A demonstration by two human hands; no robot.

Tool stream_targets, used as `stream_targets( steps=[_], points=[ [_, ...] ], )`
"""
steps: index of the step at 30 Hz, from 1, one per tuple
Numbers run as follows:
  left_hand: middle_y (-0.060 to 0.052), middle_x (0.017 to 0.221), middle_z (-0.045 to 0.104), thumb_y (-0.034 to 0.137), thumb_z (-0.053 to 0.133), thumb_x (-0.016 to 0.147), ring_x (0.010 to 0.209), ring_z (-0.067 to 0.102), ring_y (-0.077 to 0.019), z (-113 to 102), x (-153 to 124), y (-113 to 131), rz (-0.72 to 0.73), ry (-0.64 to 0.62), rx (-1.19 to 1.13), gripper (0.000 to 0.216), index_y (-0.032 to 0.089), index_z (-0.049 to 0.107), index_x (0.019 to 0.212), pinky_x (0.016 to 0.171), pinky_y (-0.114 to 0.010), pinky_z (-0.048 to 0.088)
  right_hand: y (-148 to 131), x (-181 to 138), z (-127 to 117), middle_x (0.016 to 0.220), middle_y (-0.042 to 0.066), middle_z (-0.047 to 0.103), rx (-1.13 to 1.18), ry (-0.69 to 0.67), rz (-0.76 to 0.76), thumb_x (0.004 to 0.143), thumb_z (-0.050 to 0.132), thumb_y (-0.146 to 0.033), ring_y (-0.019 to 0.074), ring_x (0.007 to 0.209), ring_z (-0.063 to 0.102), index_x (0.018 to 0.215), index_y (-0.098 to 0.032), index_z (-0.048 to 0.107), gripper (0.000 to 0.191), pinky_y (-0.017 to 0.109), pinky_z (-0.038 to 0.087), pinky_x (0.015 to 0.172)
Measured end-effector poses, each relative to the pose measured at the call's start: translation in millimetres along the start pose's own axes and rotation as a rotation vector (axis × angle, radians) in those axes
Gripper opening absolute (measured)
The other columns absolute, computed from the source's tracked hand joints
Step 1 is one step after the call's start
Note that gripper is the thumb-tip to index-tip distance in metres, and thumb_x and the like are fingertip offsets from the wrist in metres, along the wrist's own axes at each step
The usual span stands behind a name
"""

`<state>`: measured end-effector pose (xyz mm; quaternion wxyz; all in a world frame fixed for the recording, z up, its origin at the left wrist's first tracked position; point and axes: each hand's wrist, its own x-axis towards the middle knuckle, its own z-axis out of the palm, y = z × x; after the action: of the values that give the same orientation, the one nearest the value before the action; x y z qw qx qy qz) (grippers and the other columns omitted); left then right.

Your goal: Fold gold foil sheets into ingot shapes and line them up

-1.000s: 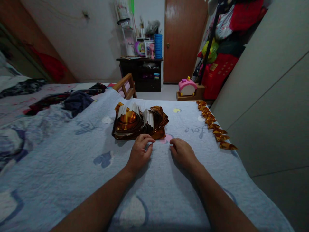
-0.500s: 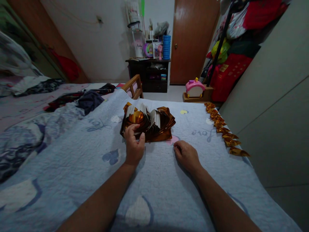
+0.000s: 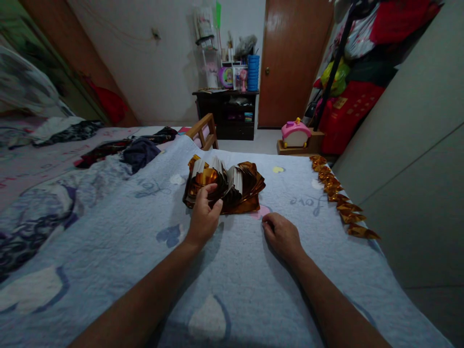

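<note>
A bundle of shiny gold-brown foil sheets (image 3: 250, 181) with pale undersides lies curled and fanned on the bedspread. My left hand (image 3: 205, 220) reaches over its near left edge, thumb and fingers apart and nothing held. Its index fingertip is at the curled sheets, though whether it presses on them is hard to tell. My right hand (image 3: 282, 234) rests on the cloth right of the bundle, fingers curled in, with nothing showing between them. Along the bed's right edge runs a row of several folded gold foil pieces (image 3: 329, 187).
The pale blue bedspread (image 3: 232, 275) with hearts covers the surface under my arms. Dark clothes (image 3: 141, 153) are heaped at left. Beyond the bed stand a wooden chair (image 3: 206, 135), a dark cabinet (image 3: 224, 116) and a pink toy (image 3: 295, 134). A pale panel (image 3: 416, 193) borders the right.
My left hand has shifted slightly right and up over the foil bundle, its index finger stretched further. The right hand stays put. The whole view has swung a little.
</note>
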<state>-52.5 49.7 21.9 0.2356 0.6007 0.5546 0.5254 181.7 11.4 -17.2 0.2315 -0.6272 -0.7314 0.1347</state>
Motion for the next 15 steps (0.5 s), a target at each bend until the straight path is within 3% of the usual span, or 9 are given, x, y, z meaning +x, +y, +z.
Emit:
stream_targets(
  steps=[5,9,15],
  points=[
    [-0.010,0.127,0.063,0.014,0.062,0.079,0.124,0.058,-0.0246,-10,19,26,-0.249,-0.026,-0.305,0.038,0.020,0.059,0.117,0.116,-0.046,0.040,1,-1,1,0.092,0.005,0.071,0.011,0.021,-0.002,0.091,0.051,-0.018,0.0199,0.086,0.063,0.094,-0.020,0.069,0.017,0.029,0.039,0.073],
    [-0.010,0.119,0.065,0.006,0.061,0.074,0.119,0.061,-0.0221,-12,38,32,-0.394,-0.002,-0.442,0.034,0.019,0.062,0.105,0.113,-0.042,0.041,1,0,1,0.090,0.005,0.070,0.014,0.021,0.000,0.091,0.051,-0.019,0.0197,0.085,0.062,0.094,-0.020,0.068,0.017,0.029,0.039,0.072],
    [-0.004,0.089,0.064,0.014,0.059,0.084,0.081,0.063,-0.0151,1,64,29,-0.394,0.083,-0.531,0.008,0.018,0.062,0.090,0.083,-0.030,0.054,3,0,1,0.091,0.005,0.071,0.022,0.017,-0.014,0.092,0.051,-0.020,0.0201,0.085,0.063,0.094,-0.020,0.069,0.018,0.029,0.040,0.073]
  ],
)
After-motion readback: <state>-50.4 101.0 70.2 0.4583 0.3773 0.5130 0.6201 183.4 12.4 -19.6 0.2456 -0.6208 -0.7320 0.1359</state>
